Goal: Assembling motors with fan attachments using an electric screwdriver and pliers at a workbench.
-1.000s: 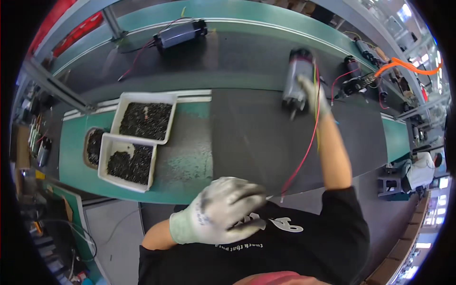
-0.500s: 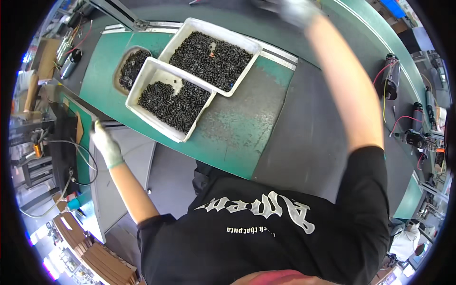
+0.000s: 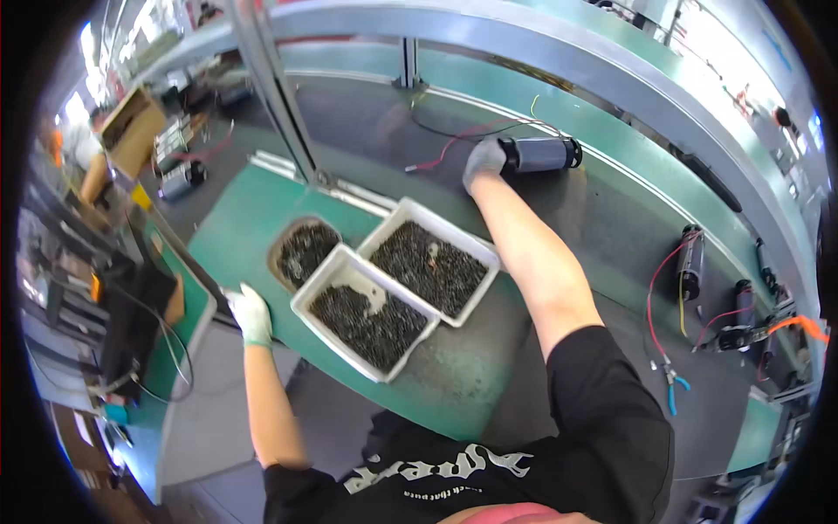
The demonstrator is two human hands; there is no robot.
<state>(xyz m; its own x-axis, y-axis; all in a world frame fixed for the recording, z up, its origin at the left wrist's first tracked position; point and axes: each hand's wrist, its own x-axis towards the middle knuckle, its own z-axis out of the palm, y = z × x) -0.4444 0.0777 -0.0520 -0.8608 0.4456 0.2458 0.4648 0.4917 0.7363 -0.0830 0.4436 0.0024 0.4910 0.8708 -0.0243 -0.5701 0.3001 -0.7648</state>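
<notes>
My right hand (image 3: pixel 485 161), in a grey-white glove, reaches far forward over the dark surface. It is closed at the left end of a grey cylinder with black end caps (image 3: pixel 543 155); its fingertips are partly hidden. Red, black and yellow wires trail by that cylinder. At the left, my gloved left hand (image 3: pixel 251 316) has its fingers stretched out beside the green tabletop's edge (image 3: pixel 229 253), holding nothing I can see. Between my arms stand two white trays, the near one (image 3: pixel 301 306) and the far one (image 3: pixel 493 255), both holding many small black pieces.
A small brownish tub (image 3: pixel 276 262) of dark pieces stands left of the trays. A metal post (image 3: pixel 284 105) rises behind them. Blue-handled pliers (image 3: pixel 671 384) and another wired cylinder (image 3: pixel 690 262) lie at the right. A dark frame with cables (image 3: pixel 140 323) stands at far left.
The view has tilted up and shows more of the far side. My right hand has come to the wired cylinder. My left hand remains near the table's left edge.
</notes>
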